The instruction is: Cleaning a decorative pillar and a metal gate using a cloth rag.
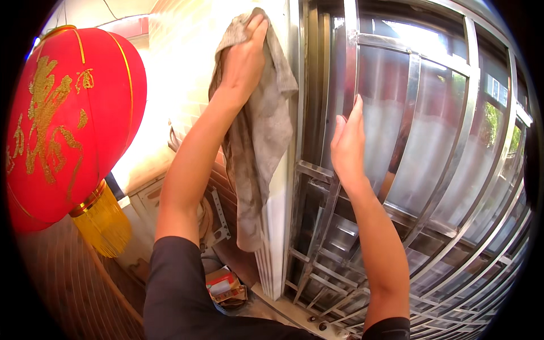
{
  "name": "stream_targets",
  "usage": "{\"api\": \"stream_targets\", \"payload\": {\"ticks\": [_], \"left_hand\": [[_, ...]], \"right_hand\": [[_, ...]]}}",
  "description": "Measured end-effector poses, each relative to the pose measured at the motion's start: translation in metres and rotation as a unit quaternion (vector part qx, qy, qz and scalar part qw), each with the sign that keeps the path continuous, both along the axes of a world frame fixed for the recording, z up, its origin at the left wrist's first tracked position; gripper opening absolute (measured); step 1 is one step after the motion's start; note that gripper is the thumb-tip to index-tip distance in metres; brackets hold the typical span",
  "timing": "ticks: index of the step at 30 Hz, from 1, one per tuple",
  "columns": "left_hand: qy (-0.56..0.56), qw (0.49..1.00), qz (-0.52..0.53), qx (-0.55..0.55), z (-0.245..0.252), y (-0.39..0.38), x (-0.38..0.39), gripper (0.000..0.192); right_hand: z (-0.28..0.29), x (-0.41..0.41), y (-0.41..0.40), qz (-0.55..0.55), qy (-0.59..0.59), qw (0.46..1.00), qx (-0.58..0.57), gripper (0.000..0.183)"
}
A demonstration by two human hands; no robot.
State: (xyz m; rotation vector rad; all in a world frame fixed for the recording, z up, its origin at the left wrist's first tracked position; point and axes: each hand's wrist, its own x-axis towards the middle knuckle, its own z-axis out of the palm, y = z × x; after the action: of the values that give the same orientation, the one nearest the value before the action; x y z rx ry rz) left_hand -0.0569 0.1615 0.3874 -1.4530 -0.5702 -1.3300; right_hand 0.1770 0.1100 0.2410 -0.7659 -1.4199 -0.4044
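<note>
My left hand [244,63] is raised and holds a grey-brown cloth [272,123], bunched at the top under my fingers. The rest of the cloth hangs down in long folds in front of the tiled wall and the white edge trim [276,238] beside the window. To the right, my right hand [349,148] is at an upright bar [352,55] of a shiny metal window grille [463,106]. That bar passes between my thumb and fingers. How tightly the fingers wrap it is partly hidden.
A large red lantern [106,106] with gold writing and a yellow tassel [104,225] hangs close at the left. Glass panes [382,85] lie behind the grille. Below are a ledge [293,316], a metal bracket [221,216] and an opened carton [225,289].
</note>
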Motion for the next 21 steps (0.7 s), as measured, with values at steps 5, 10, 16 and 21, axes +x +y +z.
{"api": "stream_targets", "payload": {"ticks": [5, 10, 16, 21], "left_hand": [[-0.053, 0.998, -0.008, -0.029, -0.010, -0.004, -0.004, 0.042], [-0.063, 0.994, -0.089, 0.023, 0.014, -0.002, -0.012, 0.046], [-0.067, 0.994, -0.088, -0.001, 0.041, -0.019, -0.011, 0.039], [-0.105, 0.980, -0.161, -0.048, 0.021, -0.024, -0.003, 0.039]], "right_hand": [[0.001, -0.004, -0.005, 0.018, 0.013, 0.999, -0.037, 0.058], [0.001, -0.006, -0.007, 0.008, 0.009, 1.000, -0.029, 0.059], [0.001, -0.003, -0.001, 0.016, 0.008, 1.000, 0.013, 0.057], [0.003, -0.003, -0.004, 0.040, 0.026, 0.999, -0.020, 0.055]]}}
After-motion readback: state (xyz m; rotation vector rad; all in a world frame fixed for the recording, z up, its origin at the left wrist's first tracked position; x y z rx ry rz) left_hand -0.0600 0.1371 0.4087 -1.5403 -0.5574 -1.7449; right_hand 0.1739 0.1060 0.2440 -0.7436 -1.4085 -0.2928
